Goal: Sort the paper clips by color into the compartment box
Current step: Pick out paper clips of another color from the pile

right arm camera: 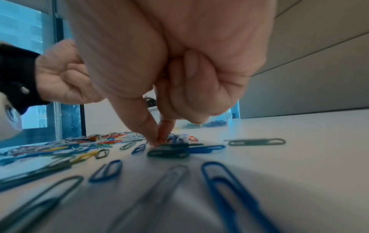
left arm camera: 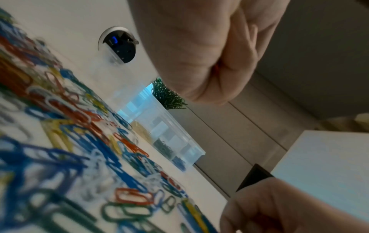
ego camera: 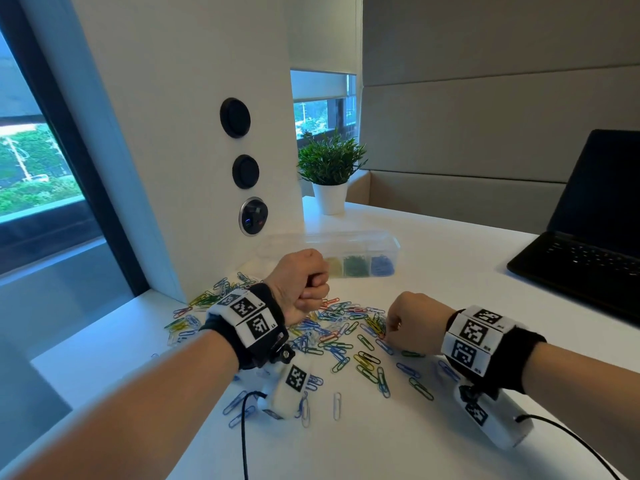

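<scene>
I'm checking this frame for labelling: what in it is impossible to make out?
- Left hand, all views: curled fingers hide whatever it holds.
- Right hand grip, right wrist view: fingertips cover what they pinch on the table.
- Box, head view: left hand hides its left compartments.
- Clips, left wrist view: blurred.

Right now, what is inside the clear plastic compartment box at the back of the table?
The clear plastic compartment box shows yellow clips, green clips and blue clips in separate compartments. The raised left hand covers its left end, so those compartments cannot be seen.
</scene>
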Motion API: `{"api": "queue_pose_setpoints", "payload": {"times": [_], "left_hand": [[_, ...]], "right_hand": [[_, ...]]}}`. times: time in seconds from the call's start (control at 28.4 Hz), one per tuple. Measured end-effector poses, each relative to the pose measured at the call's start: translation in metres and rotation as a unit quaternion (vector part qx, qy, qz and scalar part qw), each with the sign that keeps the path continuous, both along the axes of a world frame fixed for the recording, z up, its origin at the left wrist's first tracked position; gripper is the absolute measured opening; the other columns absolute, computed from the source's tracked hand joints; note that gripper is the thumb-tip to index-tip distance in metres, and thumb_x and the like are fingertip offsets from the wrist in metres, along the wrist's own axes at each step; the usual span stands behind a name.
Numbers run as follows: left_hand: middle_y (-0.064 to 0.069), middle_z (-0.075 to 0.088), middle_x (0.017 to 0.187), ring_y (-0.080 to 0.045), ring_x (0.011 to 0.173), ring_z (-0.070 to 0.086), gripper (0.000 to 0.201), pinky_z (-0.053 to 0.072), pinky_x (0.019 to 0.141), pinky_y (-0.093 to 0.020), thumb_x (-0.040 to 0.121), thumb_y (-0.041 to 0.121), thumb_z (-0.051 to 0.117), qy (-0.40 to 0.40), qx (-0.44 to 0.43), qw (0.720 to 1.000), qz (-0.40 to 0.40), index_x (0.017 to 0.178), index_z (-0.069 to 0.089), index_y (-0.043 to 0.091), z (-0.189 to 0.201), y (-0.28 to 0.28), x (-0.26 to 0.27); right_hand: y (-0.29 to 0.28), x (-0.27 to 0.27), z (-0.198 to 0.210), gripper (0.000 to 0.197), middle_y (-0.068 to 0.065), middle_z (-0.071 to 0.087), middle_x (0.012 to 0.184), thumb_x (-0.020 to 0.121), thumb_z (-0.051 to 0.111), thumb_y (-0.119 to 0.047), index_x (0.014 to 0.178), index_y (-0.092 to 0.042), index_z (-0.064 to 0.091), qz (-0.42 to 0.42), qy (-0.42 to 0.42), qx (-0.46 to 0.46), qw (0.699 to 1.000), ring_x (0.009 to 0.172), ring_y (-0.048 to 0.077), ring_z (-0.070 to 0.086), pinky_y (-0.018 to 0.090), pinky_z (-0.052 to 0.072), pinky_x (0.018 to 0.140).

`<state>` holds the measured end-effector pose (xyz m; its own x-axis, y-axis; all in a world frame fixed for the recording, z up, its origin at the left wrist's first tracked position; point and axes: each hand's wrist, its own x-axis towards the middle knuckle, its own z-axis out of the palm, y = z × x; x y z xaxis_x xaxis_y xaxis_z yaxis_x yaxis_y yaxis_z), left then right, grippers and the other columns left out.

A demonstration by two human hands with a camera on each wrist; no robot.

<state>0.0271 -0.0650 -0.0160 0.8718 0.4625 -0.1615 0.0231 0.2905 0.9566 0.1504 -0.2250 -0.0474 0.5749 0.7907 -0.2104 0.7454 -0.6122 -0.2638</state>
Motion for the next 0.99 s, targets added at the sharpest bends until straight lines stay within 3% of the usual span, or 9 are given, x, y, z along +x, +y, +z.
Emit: {"api": "queue_pose_setpoints", "payload": {"times": [0.14,0.18,0.28,0.32,0.42,0.53,0.67,0.81,0.99], "left_hand": [[0.001,0.038,0.057,-0.009,0.037,0.024,0.010,0.017,0.034,-0.014,0.100,0.006,0.043,0.108,0.163,0.979,-0.057,0.095,0.049,0.012,-0.002,0.003,-0.004],[0.002,0.042,0.059,-0.008,0.039,0.027,0.008,0.022,0.035,-0.017,0.101,0.012,0.045,0.160,0.263,0.948,-0.084,0.104,0.052,0.013,-0.003,0.002,-0.005],[0.002,0.059,0.087,-0.003,0.059,0.044,0.018,0.038,0.056,-0.020,0.101,0.026,0.049,0.253,0.545,0.783,-0.164,0.109,0.061,0.017,-0.008,0.001,-0.005],[0.004,0.058,0.093,-0.001,0.066,0.045,0.018,0.038,0.065,-0.021,0.100,0.028,0.050,0.258,0.587,0.746,-0.181,0.109,0.063,0.018,-0.010,0.000,-0.005],[0.008,0.052,0.091,-0.006,0.075,0.045,0.015,0.035,0.073,-0.022,0.097,0.024,0.055,0.273,0.626,0.701,-0.205,0.107,0.064,0.018,-0.014,-0.005,-0.003],[0.004,0.053,0.094,-0.015,0.085,0.049,0.016,0.036,0.074,-0.023,0.095,0.022,0.059,0.286,0.654,0.667,-0.214,0.108,0.062,0.014,-0.016,-0.010,0.002],[-0.003,0.062,0.109,-0.017,0.088,0.050,0.016,0.039,0.076,-0.025,0.095,0.022,0.058,0.284,0.669,0.654,-0.211,0.107,0.062,0.012,-0.015,-0.010,0.006],[-0.004,0.063,0.112,-0.018,0.092,0.054,0.017,0.041,0.078,-0.026,0.095,0.025,0.060,0.298,0.667,0.651,-0.206,0.106,0.064,0.013,-0.016,-0.009,0.006],[-0.009,0.068,0.106,-0.021,0.087,0.058,0.022,0.043,0.072,-0.028,0.092,0.029,0.065,0.332,0.664,0.639,-0.200,0.100,0.067,0.009,-0.021,-0.013,0.012]], "right_hand": [[-0.005,0.003,0.008,0.018,0.000,0.072,0.086,0.089,0.063,-0.023,0.091,-0.013,0.077,-0.004,0.037,0.063,0.997,0.069,0.008,0.057,0.019,0.044,0.063],[-0.007,0.004,0.011,0.016,-0.003,0.070,0.078,0.089,0.064,-0.024,0.088,-0.015,0.077,-0.017,0.065,0.084,0.994,0.062,0.005,0.056,0.017,0.043,0.057],[-0.013,0.006,0.017,0.017,-0.003,0.048,0.052,0.092,0.063,-0.020,0.079,-0.012,0.070,-0.100,0.207,0.114,0.966,0.040,0.011,0.038,0.021,0.032,0.041],[-0.015,0.006,0.018,0.022,-0.001,0.040,0.051,0.092,0.060,-0.018,0.072,-0.010,0.063,-0.135,0.277,0.129,0.943,0.041,0.013,0.031,0.021,0.027,0.041],[-0.019,0.008,0.017,0.027,-0.002,0.028,0.055,0.090,0.045,-0.015,0.063,-0.017,0.038,-0.220,0.467,0.182,0.837,0.045,0.012,0.019,0.018,0.019,0.038],[-0.022,0.007,0.022,0.011,0.000,0.028,0.060,0.077,0.036,-0.013,0.067,-0.016,0.039,-0.234,0.588,0.232,0.739,0.045,0.011,0.018,0.014,0.019,0.034],[-0.026,0.007,0.025,0.008,0.002,0.030,0.063,0.074,0.039,-0.018,0.067,-0.015,0.039,-0.236,0.648,0.269,0.673,0.044,0.011,0.020,0.013,0.021,0.032],[-0.026,0.012,0.022,0.021,0.002,0.034,0.061,0.086,0.046,-0.022,0.067,-0.016,0.039,-0.256,0.616,0.254,0.701,0.043,0.011,0.021,0.014,0.020,0.031],[-0.019,0.013,0.014,0.020,0.003,0.044,0.058,0.098,0.046,-0.015,0.083,-0.007,0.058,-0.274,0.448,0.213,0.824,0.042,0.011,0.025,0.016,0.021,0.035]]}}
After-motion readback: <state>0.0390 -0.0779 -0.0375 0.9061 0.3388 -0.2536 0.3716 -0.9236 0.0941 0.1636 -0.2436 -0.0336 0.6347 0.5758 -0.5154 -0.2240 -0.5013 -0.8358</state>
